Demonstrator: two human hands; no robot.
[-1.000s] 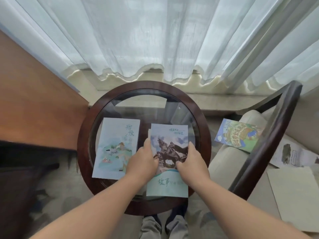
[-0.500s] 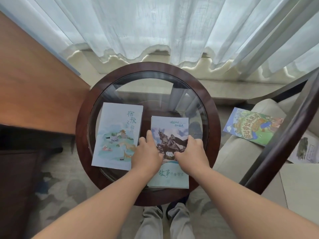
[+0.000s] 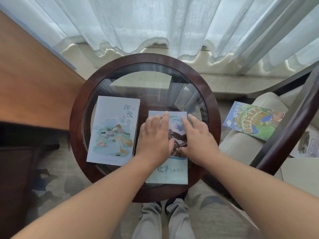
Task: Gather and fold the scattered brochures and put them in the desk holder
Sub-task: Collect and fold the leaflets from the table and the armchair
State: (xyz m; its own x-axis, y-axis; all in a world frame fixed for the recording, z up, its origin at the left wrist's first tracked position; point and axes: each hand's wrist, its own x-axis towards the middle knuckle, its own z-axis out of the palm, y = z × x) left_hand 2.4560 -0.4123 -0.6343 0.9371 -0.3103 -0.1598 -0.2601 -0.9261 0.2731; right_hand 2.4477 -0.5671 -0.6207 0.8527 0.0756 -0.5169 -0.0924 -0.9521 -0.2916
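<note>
— Pressing flat: left hand (image 3: 156, 135) and right hand (image 3: 198, 137), both palm-down on the folded brochure (image 3: 168, 173), fingers spread apart and extended, clamped on nothing.

— Location of item?

— Near right portion of the round glass table (image 3: 214, 107), near edge overhanging the dark wooden rim. Second brochure (image 3: 112, 130) just beside, to the left, lying flat, untouched. Third brochure (image 3: 253, 122) well apart, far right, on the cushioned chair (image 3: 241, 145); more loose sheets (image 3: 307, 144) further right on the same seat, partly hidden by the chair arm.

— Desk holder?

— Not in view. Cannot tell where.

— Hazards, as judged?

— Entry one: smooth glass under glossy paper; uneven push from either palm likely to skate the booklet sideways, possibly into the neighbour on the left.
— Entry two: overhanging near edge; release of pressure plus a nudge toward the body likely to tip it off onto the floor.
— Entry three: crease pressed with layers misaligned; crooked fold, poor fit in a holder slot.
— Entry four: springy fold; reopening once both palms lift.
— Entry five: chair items easily overlooked, being off the table.
</note>
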